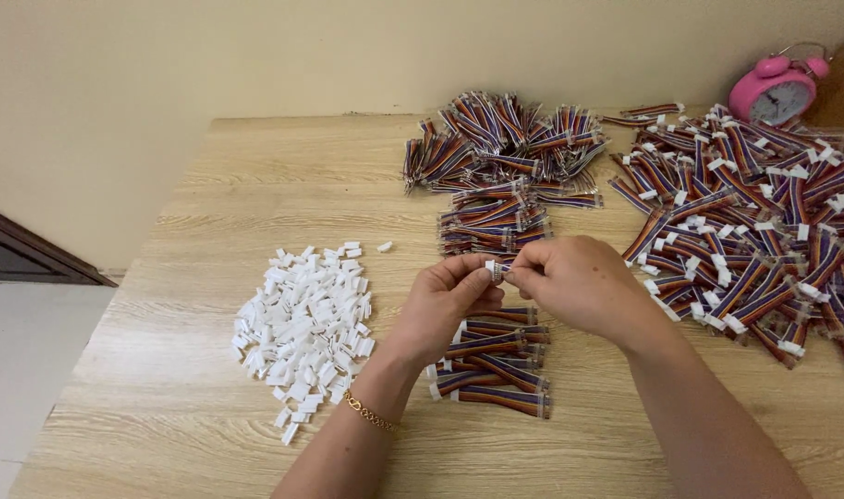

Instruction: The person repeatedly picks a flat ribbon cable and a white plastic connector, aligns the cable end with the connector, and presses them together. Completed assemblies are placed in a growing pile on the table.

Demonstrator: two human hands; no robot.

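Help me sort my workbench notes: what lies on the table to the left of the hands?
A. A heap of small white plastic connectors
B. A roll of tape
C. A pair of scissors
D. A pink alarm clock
A: the heap of small white plastic connectors lies on the wooden table, left of the left hand.

No packages, labels, signs or screens are seen anywhere here — only loose bits are laid out on the wooden table [255, 185], nothing wrapped or boxed.

Likely home: pink alarm clock [775, 90], wooden table [255, 176].
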